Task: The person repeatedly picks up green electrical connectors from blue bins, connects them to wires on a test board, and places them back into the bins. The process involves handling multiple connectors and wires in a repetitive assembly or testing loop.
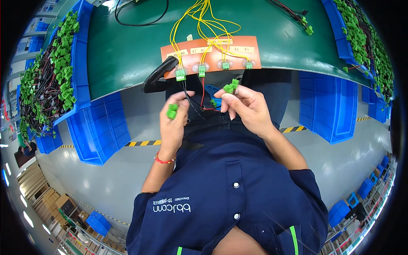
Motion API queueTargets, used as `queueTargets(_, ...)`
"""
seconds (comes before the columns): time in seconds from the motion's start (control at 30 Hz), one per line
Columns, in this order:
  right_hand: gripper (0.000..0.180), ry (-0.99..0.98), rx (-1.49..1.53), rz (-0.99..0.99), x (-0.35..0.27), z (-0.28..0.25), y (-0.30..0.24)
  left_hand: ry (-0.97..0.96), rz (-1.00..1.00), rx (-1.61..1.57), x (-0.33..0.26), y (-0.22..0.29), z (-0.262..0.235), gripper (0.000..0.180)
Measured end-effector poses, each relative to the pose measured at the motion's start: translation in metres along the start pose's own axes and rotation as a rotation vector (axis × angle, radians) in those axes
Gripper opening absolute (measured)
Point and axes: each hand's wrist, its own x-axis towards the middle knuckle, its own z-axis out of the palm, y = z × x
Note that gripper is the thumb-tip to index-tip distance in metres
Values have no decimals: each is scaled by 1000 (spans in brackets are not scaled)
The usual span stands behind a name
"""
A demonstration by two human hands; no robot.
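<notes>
My left hand (173, 123) is closed around a green terminal connector (172, 111), just below the table's front edge. To its right, my right hand (250, 111) pinches another green terminal connector (230, 86) between thumb and fingers. Ahead of both hands, an orange board (167, 52) lies at the table edge, with several green sockets along its near side and yellow wires (199, 13) running into them. From the left socket (180, 75) black wires hang down near my left hand. A red wire (203, 91) drops from the socket beside it (201, 70). Between the hands, loose lead ends hang over my lap.
A black strap-like piece (160, 74) sticks out left of the board. Blue bins heaped with green connectors and wires (66, 76) flank the green table (127, 46) on the left and right (361, 46). Loose leads (307, 29) and a black cable (142, 24) lie on the tabletop.
</notes>
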Motion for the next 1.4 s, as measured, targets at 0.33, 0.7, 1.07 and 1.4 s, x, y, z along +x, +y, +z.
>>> queueTargets(0.33,18,-135,-78,23,1,14,5,-217,270,321,-6,26,28,26)
queueTargets(0.7,15,103,296,30,6,-2,1,-275,145,83,2,26,28,26)
queueTargets(1.07,14,272,484,30,16,18,3,-59,137,225,0,-17,-13,23)
queueTargets(1.4,13,348,321,-104,21,23,6,-158,23,390,-2,-26,-8,31)
